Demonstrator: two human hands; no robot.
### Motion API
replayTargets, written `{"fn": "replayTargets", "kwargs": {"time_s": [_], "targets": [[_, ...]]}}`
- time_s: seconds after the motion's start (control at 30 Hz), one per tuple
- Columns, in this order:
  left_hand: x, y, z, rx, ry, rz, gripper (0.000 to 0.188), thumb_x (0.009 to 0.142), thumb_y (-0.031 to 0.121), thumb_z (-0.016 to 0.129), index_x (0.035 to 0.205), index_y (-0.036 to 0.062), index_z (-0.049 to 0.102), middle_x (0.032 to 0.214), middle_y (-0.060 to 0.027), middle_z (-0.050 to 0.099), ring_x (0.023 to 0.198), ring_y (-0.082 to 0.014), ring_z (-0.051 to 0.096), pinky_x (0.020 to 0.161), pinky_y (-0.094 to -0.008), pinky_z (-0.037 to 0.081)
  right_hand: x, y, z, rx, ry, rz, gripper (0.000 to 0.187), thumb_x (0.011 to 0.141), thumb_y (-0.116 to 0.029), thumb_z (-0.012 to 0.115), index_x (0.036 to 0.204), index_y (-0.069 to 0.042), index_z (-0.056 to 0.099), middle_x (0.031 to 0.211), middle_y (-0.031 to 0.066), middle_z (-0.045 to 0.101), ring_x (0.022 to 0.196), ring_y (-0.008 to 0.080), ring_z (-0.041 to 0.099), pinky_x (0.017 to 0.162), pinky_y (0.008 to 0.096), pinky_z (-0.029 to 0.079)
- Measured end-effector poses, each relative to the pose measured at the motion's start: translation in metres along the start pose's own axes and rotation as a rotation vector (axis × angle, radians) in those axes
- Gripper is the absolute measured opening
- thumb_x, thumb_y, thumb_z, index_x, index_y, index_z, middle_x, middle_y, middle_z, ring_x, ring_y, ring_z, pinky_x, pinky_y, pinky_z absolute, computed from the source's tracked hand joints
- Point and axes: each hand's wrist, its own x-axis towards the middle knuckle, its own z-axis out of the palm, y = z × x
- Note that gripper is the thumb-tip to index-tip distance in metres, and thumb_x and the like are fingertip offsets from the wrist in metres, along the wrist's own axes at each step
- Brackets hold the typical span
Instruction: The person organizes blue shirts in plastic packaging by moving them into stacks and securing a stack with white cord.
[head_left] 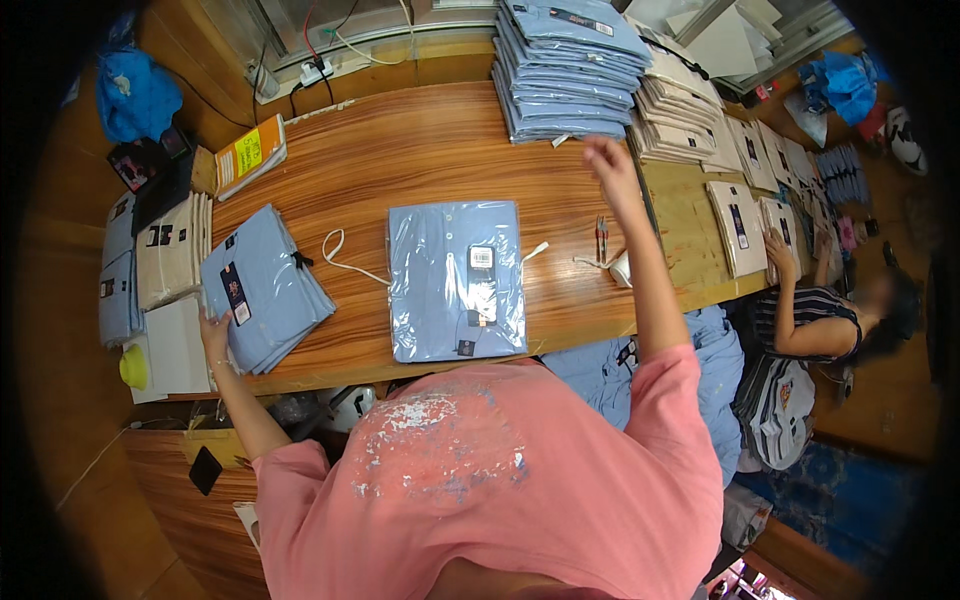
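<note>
A folded light-blue shirt in a clear plastic bag (425, 285) lies flat on the table in front of me, tags showing through. To its left sits a small slanted pile of folded blue shirts (275, 290) with dark labels. My left hand (214, 335) is closed at the left edge of this pile, fingers gripping a shirt there. My right hand (612, 172) is in the air at the far right, fingers apart and holding nothing. Just beyond it rises a tall stack of bagged blue shirts (565, 75).
Red-handled snips (602, 240) and a white spool (621, 269) lie to the right. A white cord (345, 262) runs beside the bagged shirt. Beige folded shirts (175, 250) and a notebook (250, 158) are at left. A co-worker (800, 320) handles beige bagged shirts (735, 228) at right.
</note>
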Motion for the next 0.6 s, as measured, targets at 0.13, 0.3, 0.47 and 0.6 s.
{"fn": "replayTargets", "kwargs": {"time_s": [0.13, 0.3, 0.47, 0.6], "targets": [[-0.06, 0.092, 0.016, -0.055, 0.299, 0.192, 0.074, 0.076, 0.016, 0.066, 0.133, -0.002, 0.023, 0.125, -0.0268, 0.038, 0.113, -0.0322, 0.042, 0.094, -0.0369, 0.034, 0.099, 0.006, -0.016, -0.198, 0.057, -0.201, 0.023, 0.078, -0.013, 0.061, 0.1, -0.005, 0.058, 0.075, 0.0034, 0.057, 0.065, 0.0102, 0.053, 0.059, 0.024, 0.042], [-0.15, 0.149, 0.039, -0.077, 0.272, 0.254, 0.077, 0.077, 0.016, 0.064, 0.135, -0.0013, 0.017, 0.132, -0.02, 0.031, 0.113, -0.0307, 0.039, 0.094, -0.0376, 0.034, 0.157, 0.024, 0.004, -0.588, 0.271, -0.462, 0.037, 0.07, -0.014, 0.065, 0.105, -0.009, 0.055, 0.095, 0.0114, 0.055, 0.086, 0.0239, 0.052, 0.074, 0.0332, 0.042], [-0.226, 0.178, 0.054, -0.196, 0.25, 0.074, 0.075, 0.08, 0.018, 0.063, 0.138, 0.0054, 0.016, 0.129, -0.0196, 0.033, 0.11, -0.0289, 0.041, 0.094, -0.0388, 0.032, 0.177, 0.015, 0.005, -0.844, 0.388, -0.821, 0.055, 0.066, -0.012, 0.06, 0.12, -0.014, 0.047, 0.12, 0.0171, 0.042, 0.112, 0.0337, 0.039, 0.092, 0.0451, 0.03], [-0.251, 0.2, 0.07, -0.273, 0.313, 0.007, 0.071, 0.082, 0.015, 0.059, 0.138, 0.0062, 0.016, 0.128, -0.019, 0.035, 0.11, -0.0286, 0.042, 0.095, -0.0386, 0.031, 0.201, 0.009, -0.016, -0.869, 0.278, -0.986, 0.067, 0.066, -0.03, 0.066, 0.126, -0.013, 0.041, 0.127, 0.016, 0.037, 0.121, 0.0335, 0.032, 0.098, 0.0494, 0.021]]}}
